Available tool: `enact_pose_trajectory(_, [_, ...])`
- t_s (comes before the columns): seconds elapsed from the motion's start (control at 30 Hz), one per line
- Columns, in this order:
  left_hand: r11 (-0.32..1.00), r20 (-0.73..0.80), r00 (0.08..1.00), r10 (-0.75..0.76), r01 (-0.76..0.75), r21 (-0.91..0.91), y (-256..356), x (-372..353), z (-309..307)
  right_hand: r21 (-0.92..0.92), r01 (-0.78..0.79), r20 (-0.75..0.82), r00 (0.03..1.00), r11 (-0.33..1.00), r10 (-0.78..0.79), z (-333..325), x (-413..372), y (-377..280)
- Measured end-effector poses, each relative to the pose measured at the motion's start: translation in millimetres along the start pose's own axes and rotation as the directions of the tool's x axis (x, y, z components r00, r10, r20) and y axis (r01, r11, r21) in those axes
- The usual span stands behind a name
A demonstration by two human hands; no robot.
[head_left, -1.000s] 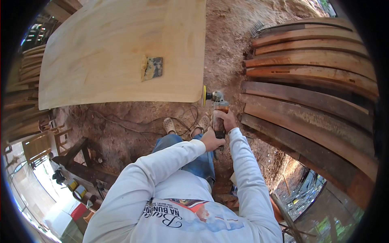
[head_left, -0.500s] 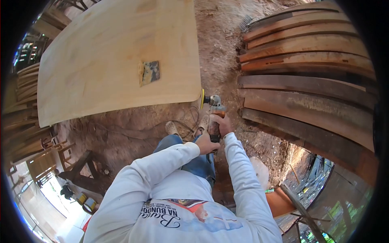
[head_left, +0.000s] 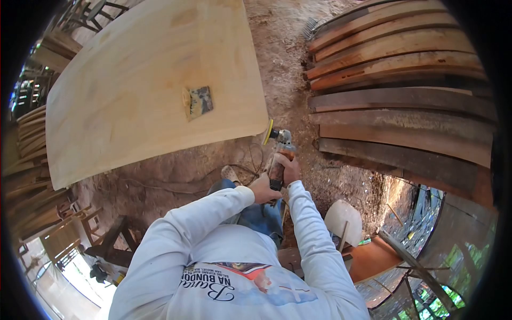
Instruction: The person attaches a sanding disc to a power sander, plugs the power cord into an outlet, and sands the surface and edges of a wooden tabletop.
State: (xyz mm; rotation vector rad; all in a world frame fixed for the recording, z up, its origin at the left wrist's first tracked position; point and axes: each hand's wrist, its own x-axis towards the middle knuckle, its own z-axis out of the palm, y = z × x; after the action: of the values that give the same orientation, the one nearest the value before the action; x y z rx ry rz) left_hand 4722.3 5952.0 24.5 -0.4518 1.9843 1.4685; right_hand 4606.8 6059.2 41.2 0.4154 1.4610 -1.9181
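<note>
An angle grinder [head_left: 278,169] with a yellow-edged sanding disc [head_left: 268,132] is held in front of my body. My right hand [head_left: 289,168] is wrapped round its orange and dark body near the metal head. Lower down, my left hand [head_left: 262,189] grips the rear end. The disc stands on edge at the near right corner of a large pale wooden tabletop [head_left: 160,90], seemingly against the edge; exact contact is hard to tell. On the tabletop lies a worn, dark-patterned sheet with a tan edge [head_left: 199,102].
Thick wooden planks [head_left: 394,101] are stacked along the right. A cord [head_left: 160,188] runs over the dirt floor [head_left: 176,165] near my feet. Lower right stands a whitish rounded panel [head_left: 343,221]. More lumber [head_left: 33,136] is piled at the left.
The grinder and disc have tilted slightly, and the disc stays by the tabletop's corner. Both hands keep their hold. The view has shifted and turned a little.
</note>
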Motion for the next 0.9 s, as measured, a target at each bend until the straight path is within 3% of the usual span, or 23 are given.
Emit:
enact_pose_trajectory(0.2, [0.986,0.117,0.984,-0.134,0.120,0.118,26,-31,-42,0.073,-0.020,-0.038,0.999,0.997,0.023,15,-16,17])
enact_pose_trajectory(0.5, [0.980,0.206,0.975,-0.082,0.042,0.192,16,-48,-78,0.260,0.007,-0.113,0.993,0.966,0.023,36,-22,52])
enact_pose_trajectory(0.77, [0.932,0.293,0.947,-0.129,0.015,0.362,5,-50,-113,0.424,0.027,-0.217,0.974,0.905,0.072,65,-26,75])
enact_pose_trajectory(0.9, [0.898,0.294,0.951,-0.098,-0.043,0.438,-2,-51,-127,0.405,0.129,-0.271,0.962,0.905,-0.016,84,-30,77])
